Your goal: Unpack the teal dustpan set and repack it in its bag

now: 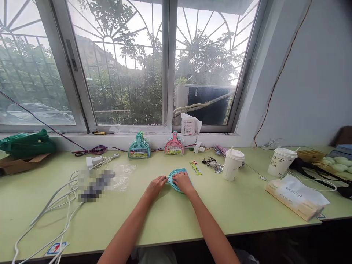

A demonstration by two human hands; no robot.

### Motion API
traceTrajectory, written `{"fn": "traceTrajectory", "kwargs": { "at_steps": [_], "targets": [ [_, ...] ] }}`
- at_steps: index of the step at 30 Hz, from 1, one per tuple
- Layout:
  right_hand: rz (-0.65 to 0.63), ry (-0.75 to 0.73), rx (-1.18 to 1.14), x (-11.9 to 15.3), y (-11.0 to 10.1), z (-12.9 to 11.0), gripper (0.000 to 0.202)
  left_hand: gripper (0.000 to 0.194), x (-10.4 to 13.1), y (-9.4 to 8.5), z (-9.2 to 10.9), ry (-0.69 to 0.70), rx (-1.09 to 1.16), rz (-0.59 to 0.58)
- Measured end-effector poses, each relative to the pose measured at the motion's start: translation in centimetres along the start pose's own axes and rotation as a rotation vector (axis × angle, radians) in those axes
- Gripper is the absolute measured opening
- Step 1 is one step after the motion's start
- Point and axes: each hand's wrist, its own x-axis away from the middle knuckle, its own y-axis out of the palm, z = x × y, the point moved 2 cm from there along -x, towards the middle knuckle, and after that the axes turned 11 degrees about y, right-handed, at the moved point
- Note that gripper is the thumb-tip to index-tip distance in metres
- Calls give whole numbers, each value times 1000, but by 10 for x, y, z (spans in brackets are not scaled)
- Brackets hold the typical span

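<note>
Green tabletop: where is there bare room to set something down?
Bare: the broad patch of tabletop between the right forearm and tissue pack, in front of the left of two white cups; and another between the left forearm and white cables. Crowded: the left side, among those cables, and mid-table, where left hand and right hand are on the teal dustpan.

The left hand (158,184) touches a teal dustpan (173,186) by its handle (168,180), the right hand (183,182) rests atop (a pink dustpan (174,139) stands farther).
</note>
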Motion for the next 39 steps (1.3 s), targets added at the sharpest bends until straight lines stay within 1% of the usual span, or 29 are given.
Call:
{"fn": "traceTrajectory", "kwargs": {
  "at_steps": [6, 8, 10, 12, 13, 15, 17, 18, 19, 20, 22, 23, 24, 25, 26, 27, 28, 29, 30, 31, 32, 33, 34, 36, 39],
  "targets": [
    [-65, -16, -7, -8, 0, 4, 20, 48, 1, 12, -3, -11, -15, -35],
    [-66, -20, 23, -10, 1, 3, 19, 47, 1, 17, -4, -31, 2, -57],
    [-63, -19, 32, -11, 4, 3, 20, 45, 1, 19, -5, -59, 45, -47],
    [-43, -9, -8, -10, 6, 3, 20, 44, 1, 17, -7, -94, 106, 18],
    [-26, 4, -48, -10, 6, 3, 21, 45, 1, 15, -7, -124, 139, 78],
    [9, 56, -168, -10, 6, 3, 21, 45, 0, 8, -8, -240, 215, 263],
    [62, 158, -323, -11, 5, 0, 21, 49, -1, 3, -8, -434, 363, 502],
    [109, 220, -406, -13, 5, -3, 21, 53, -3, 3, -7, -528, 504, 590],
    [172, 277, -485, -15, 5, -5, 21, 56, -6, 5, -4, -589, 689, 632],
    [238, 319, -560, -17, 5, -9, 21, 57, -10, 9, -1, -609, 892, 634],
    [324, 325, -704, -22, 6, -13, 24, 57, -17, 18, 6, -564, 1230, 583],
    [336, 311, -774, -24, 7, -12, 27, 57, -19, 22, 6, -547, 1326, 575],
    [342, 306, -832, -25, 8, -7, 30, 57, -19, 25, 4, -566, 1374, 596],
    [355, 322, -863, -26, 9, 1, 35, 56, -18, 27, 0, -625, 1396, 630],
    [377, 367, -861, -27, 10, 13, 38, 55, -15, 29, -6, -714, 1409, 656],
    [426, 435, -803, -26, 12, 27, 40, 53, -12, 31, -13, -819, 1418, 666],
    [452, 507, -687, -26, 14, 41, 39, 51, -9, 32, -21, -917, 1428, 666],
    [413, 577, -546, -25, 17, 55, 40, 49, -6, 33, -28, -1007, 1431, 667],
    [334, 648, -423, -25, 22, 68, 43, 45, -3, 33, -35, -1062, 1425, 693],
    [228, 686, -332, -25, 27, 78, 44, 41, -2, 33, -40, -1069, 1414, 749],
    [128, 677, -272, -25, 33, 84, 42, 37, -1, 33, -44, -1077, 1406, 792],
    [63, 637, -242, -25, 37, 87, 37, 36, 0, 33, -47, -1081, 1406, 815],
    [27, 579, -235, -25, 40, 88, 34, 36, 0, 32, -48, -1067, 1399, 832],
    [31, 475, -253, -25, 43, 84, 34, 34, 0, 31, -49, -1052, 1387, 837],
    [143, 445, -276, -24, 43, 75, 36, 32, 1, 28, -48, -1043, 1366, 854]
  ]
}}
